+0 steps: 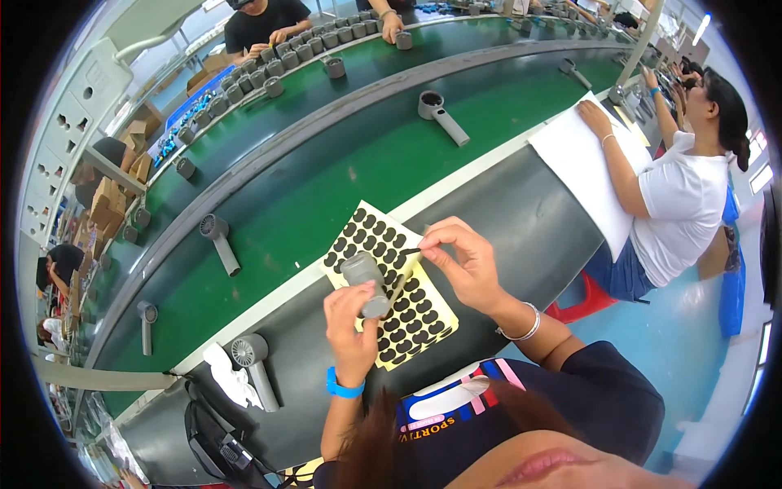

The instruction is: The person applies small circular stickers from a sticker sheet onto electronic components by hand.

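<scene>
- The left hand (pixel 352 314) has its grip closed around a small grey cylinder-shaped part (pixel 366 281), held upright over the yellow sheet of black stickers (pixel 389 281)
- The right hand (pixel 464 265) pinches thin tweezers (pixel 407 251), their tip seemingly carrying one black sticker (too small to be sure)
- The sheet lies on the dark tabletop (pixel 505 216), near a grey hair dryer (pixel 254 367) beside the green conveyor belt (pixel 326 179)

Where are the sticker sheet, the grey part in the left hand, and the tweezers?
sticker sheet (pixel 415 322): head view, on its lower black-dotted area.
grey part (pixel 364 273): head view, on its cylindrical body above the left hand (pixel 352 330).
tweezers (pixel 410 251): head view, on the tip held by the right hand (pixel 468 265).
</scene>
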Demonstrator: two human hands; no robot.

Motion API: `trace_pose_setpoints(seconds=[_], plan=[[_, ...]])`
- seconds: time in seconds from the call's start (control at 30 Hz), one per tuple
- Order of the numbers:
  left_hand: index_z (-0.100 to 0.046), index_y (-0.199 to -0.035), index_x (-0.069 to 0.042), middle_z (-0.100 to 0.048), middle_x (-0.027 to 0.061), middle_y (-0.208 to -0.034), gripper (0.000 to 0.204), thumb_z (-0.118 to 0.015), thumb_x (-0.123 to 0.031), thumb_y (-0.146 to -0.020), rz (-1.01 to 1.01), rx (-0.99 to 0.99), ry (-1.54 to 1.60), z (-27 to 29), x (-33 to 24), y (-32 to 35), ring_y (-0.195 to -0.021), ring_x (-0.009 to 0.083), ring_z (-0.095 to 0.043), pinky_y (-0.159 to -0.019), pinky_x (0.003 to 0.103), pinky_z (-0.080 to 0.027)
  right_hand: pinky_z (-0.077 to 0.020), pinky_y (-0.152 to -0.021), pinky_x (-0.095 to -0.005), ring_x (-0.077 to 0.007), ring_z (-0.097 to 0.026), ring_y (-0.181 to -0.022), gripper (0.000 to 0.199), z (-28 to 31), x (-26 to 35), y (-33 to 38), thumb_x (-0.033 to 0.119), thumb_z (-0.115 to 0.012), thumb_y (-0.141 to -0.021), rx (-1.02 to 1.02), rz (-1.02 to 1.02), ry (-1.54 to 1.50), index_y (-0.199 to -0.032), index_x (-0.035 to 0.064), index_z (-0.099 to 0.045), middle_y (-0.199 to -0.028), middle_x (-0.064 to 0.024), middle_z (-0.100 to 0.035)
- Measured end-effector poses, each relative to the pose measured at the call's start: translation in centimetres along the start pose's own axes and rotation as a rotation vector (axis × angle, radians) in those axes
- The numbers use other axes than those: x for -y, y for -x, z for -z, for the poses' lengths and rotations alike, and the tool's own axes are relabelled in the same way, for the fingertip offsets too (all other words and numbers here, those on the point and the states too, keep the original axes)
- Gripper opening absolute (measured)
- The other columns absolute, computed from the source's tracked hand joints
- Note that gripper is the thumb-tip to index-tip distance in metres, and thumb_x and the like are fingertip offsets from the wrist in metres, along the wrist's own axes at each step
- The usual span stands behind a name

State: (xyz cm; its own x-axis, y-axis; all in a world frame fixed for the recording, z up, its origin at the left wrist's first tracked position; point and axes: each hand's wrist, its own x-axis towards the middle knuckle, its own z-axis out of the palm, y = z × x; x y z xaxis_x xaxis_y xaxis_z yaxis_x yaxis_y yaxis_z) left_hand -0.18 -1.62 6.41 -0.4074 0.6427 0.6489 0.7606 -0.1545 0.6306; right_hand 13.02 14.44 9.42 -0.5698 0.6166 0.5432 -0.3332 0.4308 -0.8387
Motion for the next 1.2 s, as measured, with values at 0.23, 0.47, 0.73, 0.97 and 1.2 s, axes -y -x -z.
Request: trace_pose_setpoints(seconds=[0.23, 0.47, 0.73, 0.97, 1.2], plan=[[-0.064, -0.097, -0.004, -0.066, 0.0081, -0.107, 0.037, -0.057, 0.012, -0.065, -0.040, 0.118, -0.010, -0.6, -0.7, 2.1, -0.101, 0.0307, -0.056, -0.087, 0.038, -0.045, -0.0501, -0.088, -0.0294, -0.0194, -0.055, -0.112, 0.037, -1.1, -0.9, 0.1, -0.006, -0.058, -0.087, 0.168, -0.146, -0.142, -0.122, -0.0002, -0.047, -0.120, -0.0088, -0.046], [-0.065, -0.102, -0.003, -0.065, 0.0086, -0.112, 0.040, -0.056, 0.012, -0.066, -0.022, 0.055, 0.028, 0.9, -0.1, 2.9, -0.101, 0.0323, -0.058, -0.088, 0.039, -0.046, -0.0424, -0.097, -0.0313, -0.0214, -0.050, -0.121, 0.049, -2.0, -5.3, 7.3, -0.002, -0.060, -0.086, 0.082, -0.586, -0.377, -0.130, 0.0025, -0.039, -0.127, -0.0085, -0.045], [-0.062, -0.106, -0.001, -0.067, 0.0127, -0.109, 0.034, -0.068, 0.005, -0.073, 0.056, -0.059, 0.094, 1.0, -0.3, 1.5, -0.099, 0.0298, -0.059, -0.088, 0.038, -0.046, -0.0447, -0.086, -0.0262, -0.0154, -0.059, -0.101, 0.031, -3.0, -4.0, 9.0, 0.002, -0.059, -0.090, -0.064, -0.688, -0.343, -0.120, 0.0000, -0.050, -0.109, -0.0080, -0.059], [-0.066, -0.106, -0.005, -0.067, 0.0102, -0.110, 0.036, -0.074, -0.003, -0.071, 0.112, -0.020, 0.080, 0.9, -1.4, 0.6, -0.098, 0.0294, -0.059, -0.085, 0.038, -0.045, -0.0464, -0.083, -0.0257, -0.0131, -0.058, -0.089, 0.016, -1.3, 1.1, 3.7, -0.006, -0.060, -0.086, 0.062, -0.307, -0.241, -0.102, -0.0028, -0.059, -0.095, -0.0074, -0.059], [-0.066, -0.107, 0.001, -0.064, 0.0146, -0.113, 0.039, -0.074, 0.006, -0.069, 0.315, -0.017, 0.298, 0.2, -2.4, 0.5, -0.077, 0.0153, -0.064, -0.063, 0.025, -0.052, -0.0461, -0.089, -0.0311, -0.0245, -0.061, -0.105, 0.047, -1.8, 2.8, 1.9, -0.010, -0.061, -0.083, 0.229, -0.299, -0.226, -0.124, -0.0001, -0.041, -0.088, -0.0077, -0.061]])
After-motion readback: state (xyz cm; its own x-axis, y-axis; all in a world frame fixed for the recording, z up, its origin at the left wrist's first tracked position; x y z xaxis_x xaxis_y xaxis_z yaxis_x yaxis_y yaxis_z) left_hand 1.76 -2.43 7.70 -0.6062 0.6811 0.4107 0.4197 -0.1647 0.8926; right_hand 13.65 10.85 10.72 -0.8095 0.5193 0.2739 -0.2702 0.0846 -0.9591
